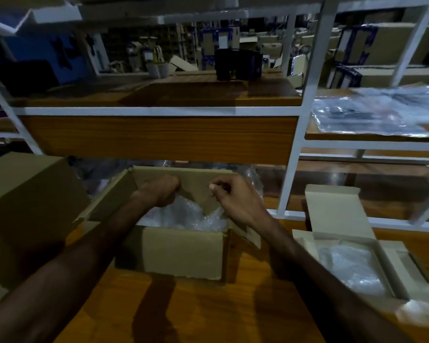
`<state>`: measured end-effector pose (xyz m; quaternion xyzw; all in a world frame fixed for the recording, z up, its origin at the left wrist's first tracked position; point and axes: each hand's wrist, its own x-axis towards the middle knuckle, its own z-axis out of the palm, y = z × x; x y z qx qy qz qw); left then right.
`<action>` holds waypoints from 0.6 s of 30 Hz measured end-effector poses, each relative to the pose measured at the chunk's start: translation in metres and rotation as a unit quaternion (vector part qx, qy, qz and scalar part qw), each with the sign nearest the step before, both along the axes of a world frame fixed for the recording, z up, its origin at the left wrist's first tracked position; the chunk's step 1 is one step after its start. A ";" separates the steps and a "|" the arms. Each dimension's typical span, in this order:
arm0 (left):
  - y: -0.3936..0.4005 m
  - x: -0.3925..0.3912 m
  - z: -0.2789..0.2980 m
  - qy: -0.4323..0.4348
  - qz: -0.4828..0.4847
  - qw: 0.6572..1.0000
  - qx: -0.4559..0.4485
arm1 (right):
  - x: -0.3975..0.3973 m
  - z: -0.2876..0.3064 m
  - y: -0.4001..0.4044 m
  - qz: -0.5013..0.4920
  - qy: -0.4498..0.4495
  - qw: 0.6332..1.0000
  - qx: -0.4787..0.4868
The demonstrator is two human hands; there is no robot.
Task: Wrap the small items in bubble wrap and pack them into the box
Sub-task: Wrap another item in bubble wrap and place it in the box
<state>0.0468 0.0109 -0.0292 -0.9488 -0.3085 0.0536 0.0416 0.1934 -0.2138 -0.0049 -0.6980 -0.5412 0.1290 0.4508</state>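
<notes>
1. Both arms reach forward from the bottom corners, over the tabletop [208, 305], and meet above the open box [181, 253].
2. The left hand [160, 191] is bent down at the wrist. Its fingers are curled tight and dip into the box, but what they hold is hidden.
3. The right hand [235, 196] is just beside it. Its thumb and fingers [216, 188] pinch the top edge of a cardboard flap [206, 199] that stands up between the two hands.
4. The box is brown cardboard, square, with plain flat sides and flaps folded out. It sits right under the fingers.
5. Bubble wrap [183, 216] fills the box just below the fingers. It is clear, crinkly and shiny.
6. To the right of the fingers lies a flat carton [342, 238] with its lid up. Something in shiny clear plastic lies inside it.
7. To the left of the fingers stands a bigger brown box [27, 194].
8. Above and behind the fingers is a shelf [159, 137] of orange wood with white metal bars. A dark thing [238, 64] sits on it, too blurry to tell.
</notes>
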 end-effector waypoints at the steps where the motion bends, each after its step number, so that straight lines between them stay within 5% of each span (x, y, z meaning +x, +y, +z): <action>1: -0.002 0.000 0.006 -0.030 0.006 0.999 -0.015 | 0.000 0.000 0.000 -0.001 -0.002 1.000 -0.001; 9: -0.057 0.005 0.074 -0.296 -0.034 0.951 -0.083 | -0.002 0.006 -0.002 -0.012 -0.006 1.000 0.001; 13: -0.084 0.009 0.092 -0.419 -0.049 0.897 -0.133 | -0.004 0.019 -0.006 -0.057 0.088 0.994 0.015; 18: -0.097 0.008 0.096 -0.472 -0.070 0.860 -0.181 | 0.013 0.033 -0.014 -0.027 0.249 0.964 0.086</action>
